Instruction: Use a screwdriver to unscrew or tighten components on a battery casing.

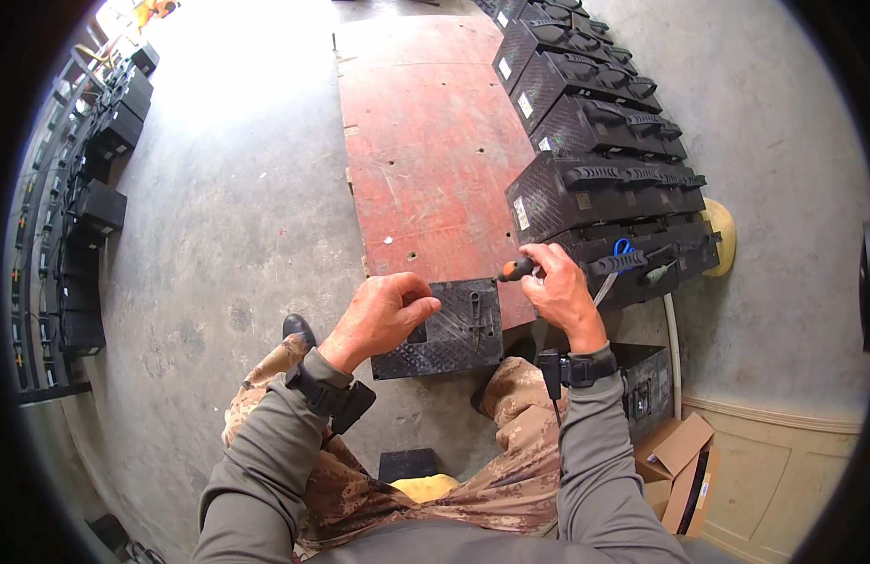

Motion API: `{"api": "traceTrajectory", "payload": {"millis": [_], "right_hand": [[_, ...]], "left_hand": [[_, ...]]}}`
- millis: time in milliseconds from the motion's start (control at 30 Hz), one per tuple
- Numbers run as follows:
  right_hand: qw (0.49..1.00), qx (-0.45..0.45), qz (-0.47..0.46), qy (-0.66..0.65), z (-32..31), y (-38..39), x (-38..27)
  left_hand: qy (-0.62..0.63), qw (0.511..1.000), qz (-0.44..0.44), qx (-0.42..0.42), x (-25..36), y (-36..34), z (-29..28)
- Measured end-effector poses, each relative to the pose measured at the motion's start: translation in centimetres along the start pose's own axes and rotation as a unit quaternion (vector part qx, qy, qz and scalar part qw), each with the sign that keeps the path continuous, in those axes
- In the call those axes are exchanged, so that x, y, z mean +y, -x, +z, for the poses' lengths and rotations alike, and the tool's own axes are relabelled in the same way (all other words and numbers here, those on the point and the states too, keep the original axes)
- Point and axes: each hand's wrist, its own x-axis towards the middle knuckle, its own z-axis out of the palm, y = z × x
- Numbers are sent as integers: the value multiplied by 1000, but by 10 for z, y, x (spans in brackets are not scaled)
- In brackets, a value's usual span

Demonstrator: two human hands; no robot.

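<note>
In front of me a black box [435, 360] with a textured surface sits at the near end of a red board. Over its left part my left hand [388, 315] has its fingers curled and thumb pressed in; whatever they hold, if anything, is hidden. My right hand [564, 296] is closed round a screwdriver [516, 270] with a black and orange handle, raised just right of the box's far corner. On the box's right part lies a slim dark piece [475, 318], and a dark opening [417, 334] shows below my left hand.
Several black boxes with handles [595, 193] line the board's [435, 160] right side; blue-handled scissors or pliers [624, 249] rest on the nearest. An opened cardboard box [679, 451] stands near right. A rack [40, 263] with black boxes runs along the left. My legs straddle a yellow seat [424, 488].
</note>
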Motion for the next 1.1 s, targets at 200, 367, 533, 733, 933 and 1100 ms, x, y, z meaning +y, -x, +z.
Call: {"api": "traceTrajectory", "payload": {"millis": [200,367,533,733,933,1100], "right_hand": [[996,59,-43,45,5,3,-1],[997,-2,39,62,3,-1,0],[995,53,-76,27,3,0,3],[999,34,1,26,-2,6,-8],[995,-68,66,25,-8,-3,-2],[981,105,-162,11,1,1,8]], "left_hand": [[-8,1000,2,-1,-1,0,0],[-3,1000,0,-2,-1,0,2],[-5,1000,11,6,-2,-1,2],[-3,1000,-4,1,-3,0,0],[-6,1000,-9,-5,0,0,0],[-5,1000,-4,0,-2,0,1]]}}
